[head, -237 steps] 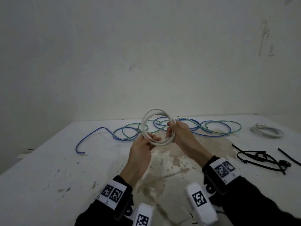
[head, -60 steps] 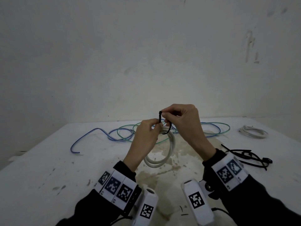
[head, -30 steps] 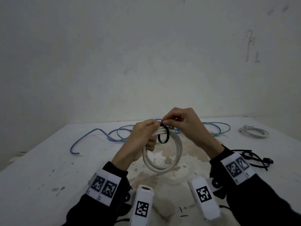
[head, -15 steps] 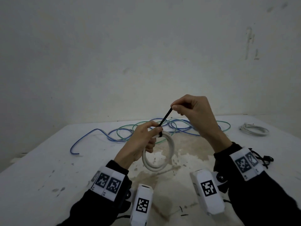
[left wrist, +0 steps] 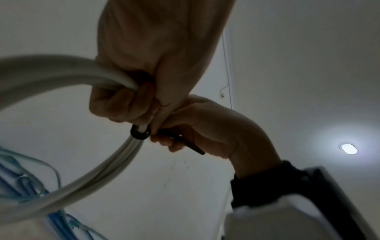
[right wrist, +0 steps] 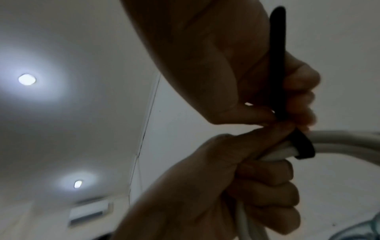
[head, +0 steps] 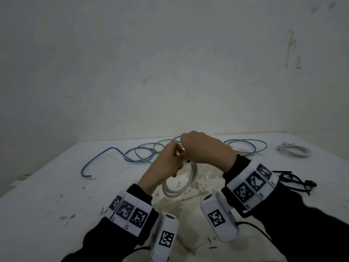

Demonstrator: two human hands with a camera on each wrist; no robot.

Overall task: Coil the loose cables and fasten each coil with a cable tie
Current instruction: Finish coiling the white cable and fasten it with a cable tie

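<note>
A white cable coil (head: 179, 188) hangs above the stained table, and my left hand (head: 168, 163) grips it at the top with fingers curled round the strands (left wrist: 115, 87). A black cable tie (left wrist: 139, 134) is looped snugly round the coil next to my left thumb. My right hand (head: 200, 148) pinches the tie's black tail (right wrist: 277, 65), which runs up along the palm. In the right wrist view the tie's loop (right wrist: 302, 146) wraps the white coil (right wrist: 339, 141). Both hands touch above the table's middle.
Loose blue and green cables (head: 143, 154) sprawl across the far side of the table (head: 47, 195). A second white coil (head: 294, 149) lies far right. Spare black cable ties (head: 294, 181) lie to the right, behind my right wrist. A wall rises behind the table.
My right hand has come down from its raised pull and now sits against the left hand. The tie's loop has shrunk from a wide ring to a tight band on the coil.
</note>
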